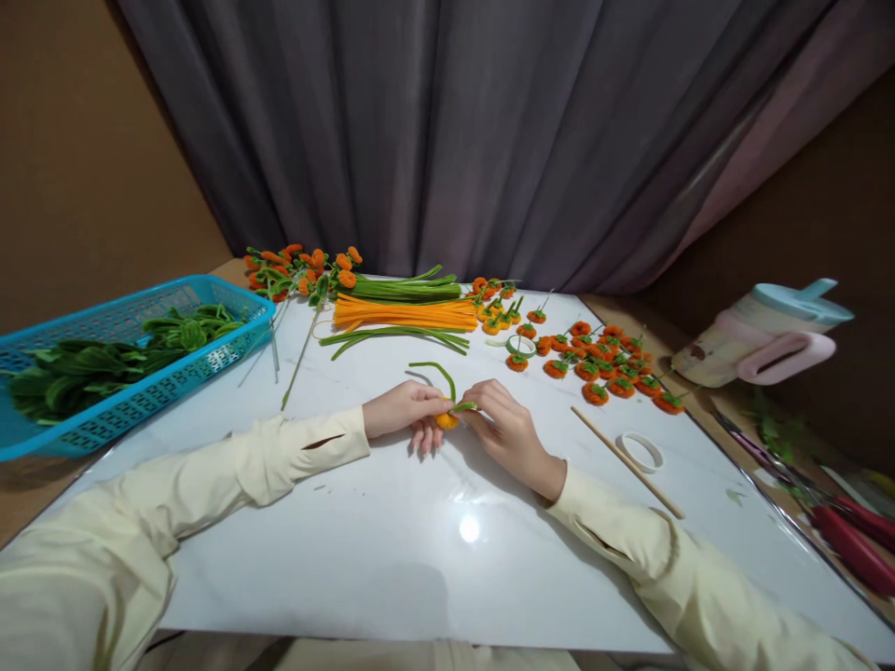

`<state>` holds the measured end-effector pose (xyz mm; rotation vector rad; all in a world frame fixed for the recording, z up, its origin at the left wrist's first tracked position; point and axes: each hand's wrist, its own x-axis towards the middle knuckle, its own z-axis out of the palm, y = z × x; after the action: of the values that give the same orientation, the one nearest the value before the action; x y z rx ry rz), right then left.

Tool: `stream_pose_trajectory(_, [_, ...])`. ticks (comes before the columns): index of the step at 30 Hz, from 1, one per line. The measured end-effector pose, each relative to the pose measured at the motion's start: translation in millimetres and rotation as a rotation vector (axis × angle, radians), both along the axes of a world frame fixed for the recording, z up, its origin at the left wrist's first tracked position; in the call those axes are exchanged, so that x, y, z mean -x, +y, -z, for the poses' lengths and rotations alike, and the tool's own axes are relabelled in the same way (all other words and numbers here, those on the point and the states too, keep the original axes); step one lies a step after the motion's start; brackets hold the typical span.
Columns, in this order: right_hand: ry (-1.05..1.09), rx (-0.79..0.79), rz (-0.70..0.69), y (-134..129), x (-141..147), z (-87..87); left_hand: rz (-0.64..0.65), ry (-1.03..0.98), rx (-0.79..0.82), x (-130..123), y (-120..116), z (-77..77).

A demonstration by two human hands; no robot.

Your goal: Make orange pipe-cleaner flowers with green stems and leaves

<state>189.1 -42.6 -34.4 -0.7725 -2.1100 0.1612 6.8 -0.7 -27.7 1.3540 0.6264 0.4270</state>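
Near the middle of the white table, my left hand (412, 413) pinches a small yellow-orange fuzzy piece (447, 421) between thumb and fingers. A green pipe cleaner (442, 373) curves up and to the left from that piece. My right hand (498, 424) is closed at the piece's right side, its thumb and index finger on a short green end (464, 406). Both hands nearly meet at the piece.
Behind lie orange stems (406, 313), green stems (412, 291) and several orange pumpkin-like pieces (594, 393). A blue basket (160, 382) of leaves stands left. Rightward are a wooden stick (626, 461), white ring (641, 452), cup (762, 335) and red-handled pliers (853, 550).
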Motion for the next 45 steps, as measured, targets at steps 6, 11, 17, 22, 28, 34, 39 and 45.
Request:
stream_pose_trajectory(6, [-0.021, -0.073, 0.01, -3, 1, -0.5, 0.141, 0.041, -0.015, 3, 1, -0.1])
stream_pose_trajectory(11, [-0.097, -0.074, 0.035, 0, 0, -1.3, 0.112, -0.004, -0.015, 3, 1, 0.6])
stream_pose_trajectory(17, [-0.075, -0.077, 0.081, 2, -3, 2.0, 0.117, -0.074, -0.015, 3, 2, -1.6])
stream_pose_trajectory(22, [-0.081, -0.065, 0.088, 2, -2, 4.0, 0.08, -0.113, 0.011, 4, 1, -2.0])
stream_pose_trajectory(28, [-0.067, -0.023, 0.1, 0, -1, 4.9, 0.095, -0.136, 0.007, 5, 1, -1.0])
stream_pose_trajectory(34, [-0.043, 0.039, 0.135, 1, -2, 7.1, 0.049, -0.132, 0.0, 6, 0, -1.4])
stream_pose_trajectory(39, [-0.049, 0.059, 0.172, -2, -4, 6.4, 0.042, -0.162, 0.032, 5, 2, -0.9])
stream_pose_trajectory(45, [-0.085, 0.087, 0.234, 4, -2, 8.4, 0.0, -0.201, 0.084, 8, 11, -0.2])
